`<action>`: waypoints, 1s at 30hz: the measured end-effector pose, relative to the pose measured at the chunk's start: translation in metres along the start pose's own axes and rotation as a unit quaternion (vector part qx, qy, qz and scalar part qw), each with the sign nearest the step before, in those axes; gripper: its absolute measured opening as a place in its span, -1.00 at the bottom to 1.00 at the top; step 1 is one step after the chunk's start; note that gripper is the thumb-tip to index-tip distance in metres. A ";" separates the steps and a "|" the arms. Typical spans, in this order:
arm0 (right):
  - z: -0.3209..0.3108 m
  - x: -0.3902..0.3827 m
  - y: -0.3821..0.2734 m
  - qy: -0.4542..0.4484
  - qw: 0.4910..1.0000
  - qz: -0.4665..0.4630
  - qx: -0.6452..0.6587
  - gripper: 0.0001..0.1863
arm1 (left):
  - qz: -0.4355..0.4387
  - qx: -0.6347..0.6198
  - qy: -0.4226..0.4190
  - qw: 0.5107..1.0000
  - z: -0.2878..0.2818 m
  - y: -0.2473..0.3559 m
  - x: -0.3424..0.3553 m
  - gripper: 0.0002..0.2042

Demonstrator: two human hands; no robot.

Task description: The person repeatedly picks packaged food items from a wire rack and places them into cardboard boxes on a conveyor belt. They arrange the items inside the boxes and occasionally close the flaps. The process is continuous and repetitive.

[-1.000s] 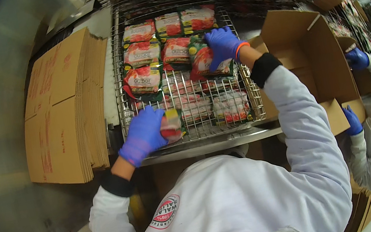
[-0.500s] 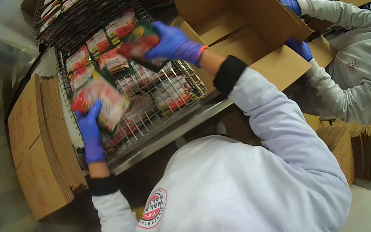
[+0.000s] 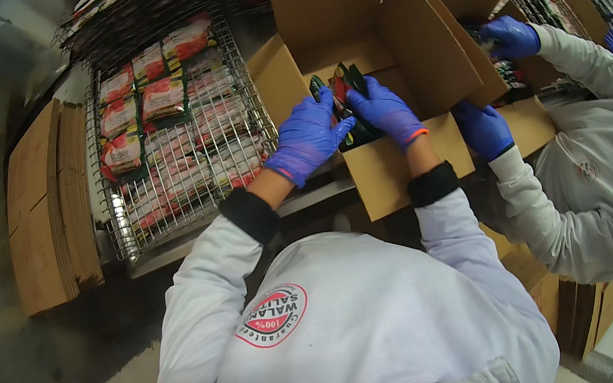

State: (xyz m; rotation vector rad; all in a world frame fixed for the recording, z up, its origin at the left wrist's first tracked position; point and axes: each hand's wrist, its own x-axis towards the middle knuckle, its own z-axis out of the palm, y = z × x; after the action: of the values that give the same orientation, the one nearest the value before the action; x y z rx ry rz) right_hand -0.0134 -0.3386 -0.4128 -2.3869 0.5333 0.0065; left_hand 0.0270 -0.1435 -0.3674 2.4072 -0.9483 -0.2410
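Between my two blue-gloved hands, several plastic food packets (image 3: 342, 91) stand on edge, dark green with some red showing. My left hand (image 3: 307, 140) grips them from the left and my right hand (image 3: 389, 113) presses from the right, fingers closed round their sides. They are over the near side of an open cardboard box (image 3: 338, 9) with its flaps folded out. To the left, a wire rack (image 3: 256, 106) carries flat red-and-white packets (image 3: 164, 97) on its top layer, with more visible through the mesh below. My fingers hide how many packets I hold.
Flattened cardboard boxes (image 3: 38, 206) stand stacked left of the rack. At the right a co-worker in white (image 3: 593, 165), also blue-gloved, reaches into another open box (image 3: 464, 8). More loaded racks (image 3: 118, 7) are at the back. A metal table edge (image 3: 316, 196) runs in front of me.
Both hands have moved right, from above the rack to the box, bringing the packets together. Fewer packets lie on the rack's top. The co-worker's upper hand has shifted.
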 end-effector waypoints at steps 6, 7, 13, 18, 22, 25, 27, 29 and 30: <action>-0.008 -0.018 -0.011 -0.024 0.999 0.019 -0.032 0.11 | -0.085 -0.096 0.206 0.970 -0.115 -0.161 -0.008 -0.59; -0.004 -0.021 -0.018 -0.008 0.998 0.027 -0.056 0.11 | -0.080 -0.005 0.227 0.971 -0.141 -0.219 -0.017 -0.57; 0.011 -0.043 -0.045 0.115 0.973 0.111 -0.166 0.04 | -0.115 0.328 -0.140 0.927 -0.231 -0.387 -0.060 -0.21; 0.020 -0.039 -0.018 0.152 0.964 0.104 -0.191 -0.16 | -0.053 0.252 -0.210 0.943 -0.243 -0.380 -0.058 -0.11; 0.023 -0.035 -0.015 0.166 0.967 0.094 -0.169 -0.26 | -0.017 0.248 -0.268 0.931 -0.240 -0.378 -0.058 -0.18; 0.026 -0.036 -0.014 0.174 0.965 0.093 -0.171 -0.27 | -0.027 0.247 -0.340 0.907 -0.243 -0.374 -0.050 -0.26; 0.026 -0.038 -0.015 0.168 0.962 0.112 -0.182 -0.27 | -0.015 0.285 -0.291 0.913 -0.262 -0.381 -0.027 -0.19; 0.024 -0.033 -0.019 0.157 0.965 0.115 -0.175 -0.28 | -0.018 0.230 -0.204 0.951 -0.274 -0.409 -0.011 -0.12; 0.025 -0.031 -0.018 0.159 0.967 0.105 -0.169 -0.28 | -0.027 0.154 -0.142 0.978 -0.271 -0.435 -0.011 -0.08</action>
State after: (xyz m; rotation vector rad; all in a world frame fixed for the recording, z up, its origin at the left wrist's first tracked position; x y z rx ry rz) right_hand -0.0313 -0.2993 -0.4161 -2.6658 1.0046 -0.2096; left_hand 0.3652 0.2414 -0.3754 2.7340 -1.1166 -0.5016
